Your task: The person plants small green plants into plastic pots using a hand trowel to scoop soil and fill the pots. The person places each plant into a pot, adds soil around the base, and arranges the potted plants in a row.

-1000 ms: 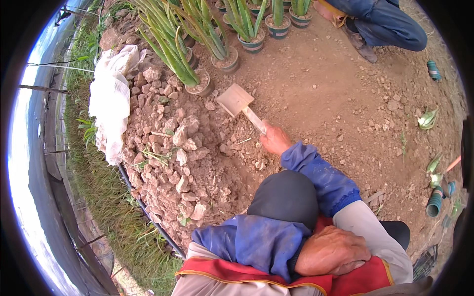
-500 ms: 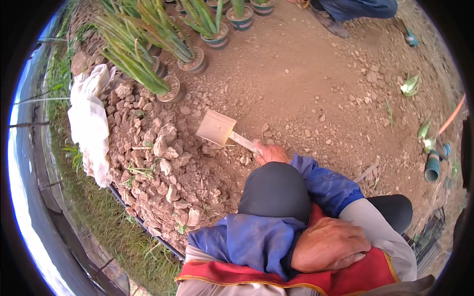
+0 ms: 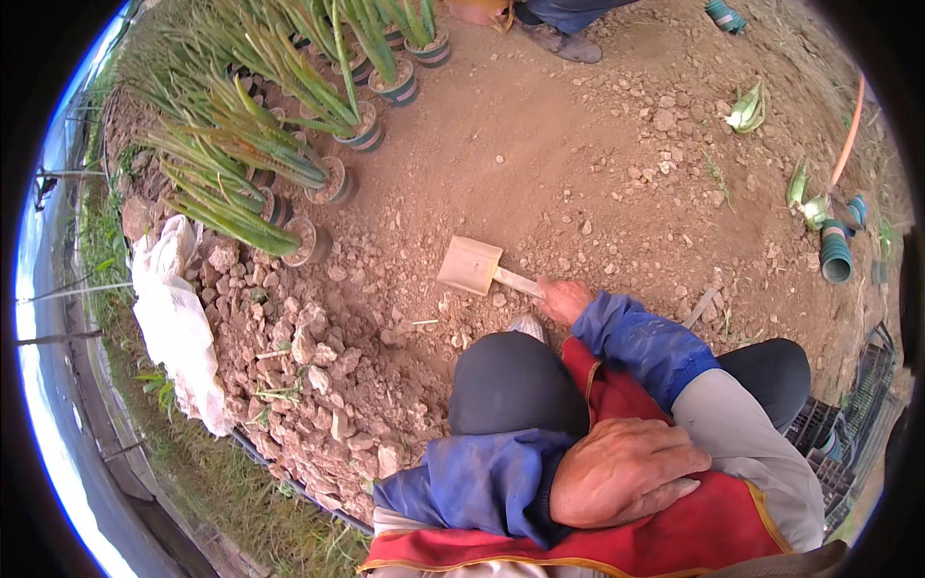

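Outdoors, pots [image 3: 399,96] hold plants [image 3: 241,227]; right hand [image 3: 567,301], a scoop [image 3: 470,265].

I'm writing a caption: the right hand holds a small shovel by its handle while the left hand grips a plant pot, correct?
Not quite, you have the left hand wrong: the head view shows it lying over the red cloth. The right hand holds the small shovel by its handle, as you said.

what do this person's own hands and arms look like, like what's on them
The left hand and right hand are both bare, with no gloves. Each forearm wears a loose, creased blue oversleeve, the left oversleeve and right oversleeve both smudged. The right one ends in a gathered edge, with a pale beige sleeve showing above it.
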Motion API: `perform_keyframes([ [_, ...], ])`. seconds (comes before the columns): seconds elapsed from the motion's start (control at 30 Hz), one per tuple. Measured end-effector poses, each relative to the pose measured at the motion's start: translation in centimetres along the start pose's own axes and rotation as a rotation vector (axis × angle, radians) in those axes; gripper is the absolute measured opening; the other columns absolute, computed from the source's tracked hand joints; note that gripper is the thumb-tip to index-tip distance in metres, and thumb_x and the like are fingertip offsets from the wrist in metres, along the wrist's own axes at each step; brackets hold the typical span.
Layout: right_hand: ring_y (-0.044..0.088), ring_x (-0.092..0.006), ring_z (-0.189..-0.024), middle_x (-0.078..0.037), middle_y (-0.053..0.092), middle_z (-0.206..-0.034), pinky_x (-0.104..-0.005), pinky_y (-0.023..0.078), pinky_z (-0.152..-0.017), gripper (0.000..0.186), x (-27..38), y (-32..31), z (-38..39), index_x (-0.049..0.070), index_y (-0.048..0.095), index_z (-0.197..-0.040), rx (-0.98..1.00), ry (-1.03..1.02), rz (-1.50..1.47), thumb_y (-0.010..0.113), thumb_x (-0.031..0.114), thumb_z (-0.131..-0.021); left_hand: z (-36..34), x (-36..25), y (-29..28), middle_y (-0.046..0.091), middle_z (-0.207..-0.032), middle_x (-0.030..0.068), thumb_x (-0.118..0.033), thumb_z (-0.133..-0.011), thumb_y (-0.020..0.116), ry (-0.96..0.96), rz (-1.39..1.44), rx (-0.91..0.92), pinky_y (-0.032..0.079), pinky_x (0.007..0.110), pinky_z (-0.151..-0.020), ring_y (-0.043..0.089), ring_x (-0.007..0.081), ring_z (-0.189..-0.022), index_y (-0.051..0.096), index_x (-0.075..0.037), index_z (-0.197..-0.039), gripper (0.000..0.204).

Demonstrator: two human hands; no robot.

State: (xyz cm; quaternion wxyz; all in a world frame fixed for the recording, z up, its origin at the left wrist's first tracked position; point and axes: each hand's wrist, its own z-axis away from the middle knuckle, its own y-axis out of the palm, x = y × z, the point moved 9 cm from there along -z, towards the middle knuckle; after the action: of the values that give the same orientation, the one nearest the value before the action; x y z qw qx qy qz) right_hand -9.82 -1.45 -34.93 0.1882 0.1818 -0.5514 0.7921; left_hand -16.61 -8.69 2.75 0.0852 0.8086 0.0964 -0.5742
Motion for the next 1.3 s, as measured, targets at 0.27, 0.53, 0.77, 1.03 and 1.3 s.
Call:
perform_keyframes([
  [0.27, 0.067, -0.0382, -0.064, -0.016, 0.065, -0.07, -0.0511, 0.053, -0.054, 0.035, -2.9, -0.1, 1.7, 0.004, 0.053, -0.106, -0.184, 0.168, -0.081, 0.06, 0.036, -0.093, -1.9, -0.1, 0.0, 0.071, -0.102, 0.0205, -0.005, -0.087, 0.073, 0.007, 0.04, 0.067, 0.058, 0.04, -0.081, 0.071, 0.0366, -0.092, 0.068, 0.006, -0.111, 0.026],
  [0.53, 0.069, -0.041, -0.082, -0.02, 0.069, -0.083, -0.0534, 0.055, -0.073, 0.038, -6.0, -10.3, 1.7, 0.005, 0.064, -0.102, -0.081, 0.091, -0.021, 0.067, 0.039, -0.086, -3.2, 0.8, 1.6, 0.073, -0.098, 0.0188, -0.006, -0.092, 0.069, -0.11, -0.12, 0.139, 0.056, 0.034, -0.079, 0.072, 0.0301, -0.089, 0.07, 0.005, -0.106, 0.018],
  [0.77, 0.068, -0.042, -0.086, -0.021, 0.071, -0.088, -0.0518, 0.055, -0.077, 0.039, -14.3, -28.6, 15.3, 0.002, 0.072, -0.092, 0.171, 0.205, 0.39, 0.069, 0.04, -0.084, -4.6, 1.4, 3.0, 0.072, -0.094, 0.0161, -0.012, -0.095, 0.066, -0.126, -0.17, 0.074, 0.052, 0.031, -0.079, 0.068, 0.0231, -0.085, 0.07, 0.006, -0.106, 0.021],
  [1.03, 0.068, -0.0435, -0.081, -0.023, 0.069, -0.084, -0.0521, 0.054, -0.073, 0.039, -27.1, -26.8, 32.7, 0.0, 0.071, -0.091, -0.072, 0.511, 0.155, 0.07, 0.038, -0.082, -5.1, 4.2, 4.8, 0.073, -0.097, 0.0155, -0.007, -0.096, 0.066, -0.203, -0.193, 0.079, 0.053, 0.031, -0.082, 0.069, 0.0206, -0.088, 0.067, 0.007, -0.111, 0.021],
  [1.3, 0.068, -0.0409, -0.083, -0.02, 0.069, -0.085, -0.0496, 0.053, -0.075, 0.033, -32.1, -19.9, 39.9, 0.007, 0.07, -0.098, -0.383, 0.663, -0.064, 0.067, 0.038, -0.089, -4.8, 6.6, 4.8, 0.072, -0.097, 0.0147, -0.009, -0.097, 0.065, -0.308, -0.163, -0.021, 0.052, 0.026, -0.074, 0.066, 0.0143, -0.081, 0.066, 0.006, -0.114, 0.023],
])
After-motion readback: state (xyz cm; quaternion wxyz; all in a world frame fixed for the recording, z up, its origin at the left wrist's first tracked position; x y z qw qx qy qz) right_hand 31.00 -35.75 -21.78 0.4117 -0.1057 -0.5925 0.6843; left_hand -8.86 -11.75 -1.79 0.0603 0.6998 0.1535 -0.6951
